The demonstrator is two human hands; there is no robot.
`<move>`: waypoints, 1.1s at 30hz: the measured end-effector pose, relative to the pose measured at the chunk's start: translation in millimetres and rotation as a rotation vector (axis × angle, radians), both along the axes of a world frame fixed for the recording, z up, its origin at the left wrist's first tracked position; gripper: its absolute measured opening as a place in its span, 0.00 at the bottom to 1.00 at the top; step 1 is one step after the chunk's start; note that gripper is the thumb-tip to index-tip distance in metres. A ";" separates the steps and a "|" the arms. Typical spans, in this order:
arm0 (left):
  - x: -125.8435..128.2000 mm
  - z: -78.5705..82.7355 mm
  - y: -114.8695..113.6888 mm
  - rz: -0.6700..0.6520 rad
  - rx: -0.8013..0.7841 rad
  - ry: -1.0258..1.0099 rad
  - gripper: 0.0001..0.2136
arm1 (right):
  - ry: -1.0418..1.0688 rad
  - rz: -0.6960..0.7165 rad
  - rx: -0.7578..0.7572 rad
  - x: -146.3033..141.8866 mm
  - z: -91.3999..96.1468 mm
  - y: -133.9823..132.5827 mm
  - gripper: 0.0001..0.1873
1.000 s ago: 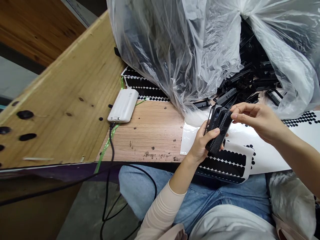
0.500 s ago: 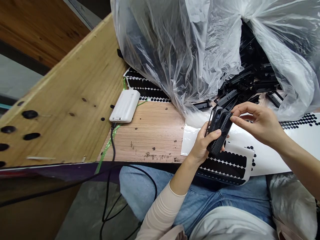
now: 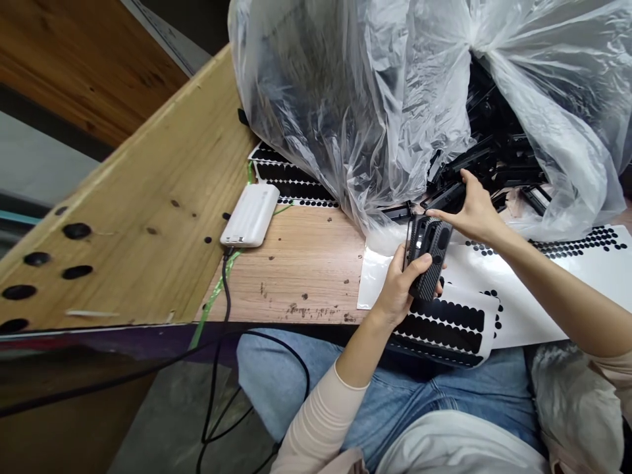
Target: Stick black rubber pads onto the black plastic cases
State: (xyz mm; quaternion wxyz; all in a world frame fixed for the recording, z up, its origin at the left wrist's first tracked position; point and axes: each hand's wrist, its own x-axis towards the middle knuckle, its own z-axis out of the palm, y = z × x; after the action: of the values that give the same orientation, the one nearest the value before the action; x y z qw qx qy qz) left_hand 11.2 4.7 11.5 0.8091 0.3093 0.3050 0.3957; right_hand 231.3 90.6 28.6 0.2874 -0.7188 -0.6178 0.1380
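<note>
At the table's (image 3: 289, 270) front edge, a sheet of black dots (image 3: 444, 329) is jutting over the side, and above it the left hand (image 3: 397, 289) is gripping a black case (image 3: 430, 280), thumb pressing its face. The right hand (image 3: 476, 214) is holding thumb and forefinger spread, the thumb hovering by the case's upper end, the forefinger pointing at a heap of black parts (image 3: 503, 148); whether either is touching cannot be told. Farther off, a white power bank (image 3: 250, 215) is lying near the table's left edge, and a clear plastic bag (image 3: 336, 99) is bulging beside the heap.
</note>
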 end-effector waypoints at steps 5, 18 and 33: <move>0.4 -0.8 1.3 0.074 -0.041 -0.029 0.28 | -0.047 0.016 0.050 -11.7 -13.3 9.3 0.75; 1.3 -1.1 2.3 0.197 -0.127 -0.110 0.30 | 0.011 0.742 0.054 -27.8 71.5 -90.3 0.64; -3.3 -2.1 6.9 0.116 -0.126 -0.182 0.33 | 0.003 0.224 -0.145 -15.1 38.2 -70.9 0.15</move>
State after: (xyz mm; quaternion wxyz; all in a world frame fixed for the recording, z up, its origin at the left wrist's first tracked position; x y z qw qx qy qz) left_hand 7.9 11.6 9.4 0.8269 0.2027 0.2719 0.4485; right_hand 216.2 19.6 66.8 0.2182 -0.6641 -0.6821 0.2146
